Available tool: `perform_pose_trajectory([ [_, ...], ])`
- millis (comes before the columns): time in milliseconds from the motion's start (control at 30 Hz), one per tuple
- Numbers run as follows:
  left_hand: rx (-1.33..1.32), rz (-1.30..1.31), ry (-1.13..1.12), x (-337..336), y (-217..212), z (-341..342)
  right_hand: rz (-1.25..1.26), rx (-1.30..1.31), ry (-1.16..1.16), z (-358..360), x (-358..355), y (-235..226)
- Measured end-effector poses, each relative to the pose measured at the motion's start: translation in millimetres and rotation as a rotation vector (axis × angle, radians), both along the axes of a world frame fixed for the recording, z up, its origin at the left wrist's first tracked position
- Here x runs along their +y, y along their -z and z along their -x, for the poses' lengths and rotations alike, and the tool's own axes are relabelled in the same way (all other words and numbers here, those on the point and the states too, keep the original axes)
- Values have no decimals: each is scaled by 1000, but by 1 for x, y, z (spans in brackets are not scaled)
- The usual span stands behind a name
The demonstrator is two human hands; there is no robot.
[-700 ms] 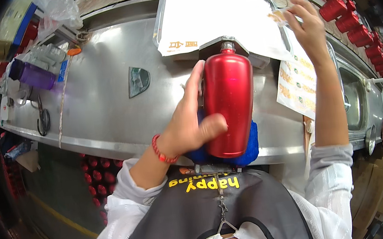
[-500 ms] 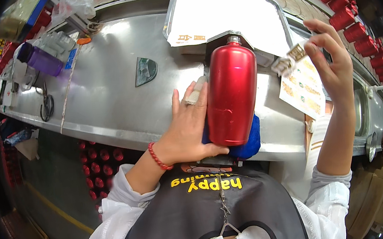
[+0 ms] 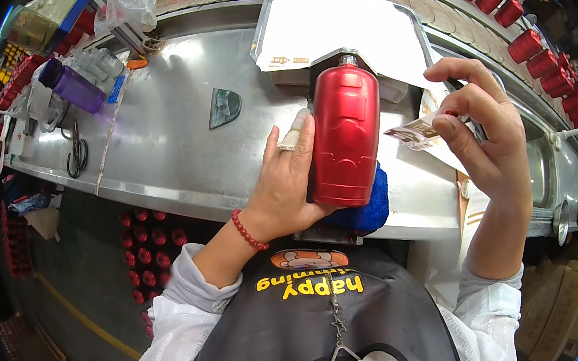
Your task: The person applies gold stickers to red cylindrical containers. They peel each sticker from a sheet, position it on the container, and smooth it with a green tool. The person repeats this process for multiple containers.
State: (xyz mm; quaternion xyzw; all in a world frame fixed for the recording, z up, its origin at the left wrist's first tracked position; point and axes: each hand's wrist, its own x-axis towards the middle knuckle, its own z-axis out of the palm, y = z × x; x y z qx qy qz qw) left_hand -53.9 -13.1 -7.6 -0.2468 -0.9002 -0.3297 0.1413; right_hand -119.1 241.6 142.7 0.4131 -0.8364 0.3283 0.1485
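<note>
A glossy red bottle (image 3: 347,138) lies with its neck pointing away from me, its lower end over a blue cloth (image 3: 379,206). My left hand (image 3: 284,189) grips its left side, fingers along the body and thumb near the base, partly hidden. White wrapping covers one finger. Faint panel-like outlines show on the bottle's upper face. Right of the bottle, my right hand (image 3: 487,133) pinches a thin, see-through label (image 3: 413,133) with printed shapes between thumb and forefinger. The label hangs apart from the bottle. A dark angled holder (image 3: 363,59) stands around the neck.
A tray (image 3: 260,40) with white sheets sits behind the bottle. On the steel table lie a dark green scraper (image 3: 225,107), scissors (image 3: 76,149) and a purple bottle (image 3: 73,87). Several red bottles (image 3: 527,46) line a belt at the back and right. A sink (image 3: 540,173) is at right.
My right hand has come down and left, bringing the label closer to the bottle. The bottle has shifted slightly away and outlines now show on its face. Red bottles on the belt have moved.
</note>
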Motion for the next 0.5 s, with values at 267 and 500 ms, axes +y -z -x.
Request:
perform_pose_trajectory([
  [267,1,-142,81,-3,13,6,45,-270,-31,40,-34,49],
  [500,-389,-681,235,-11,1,23,77,-272,35,48,-45,71],
])
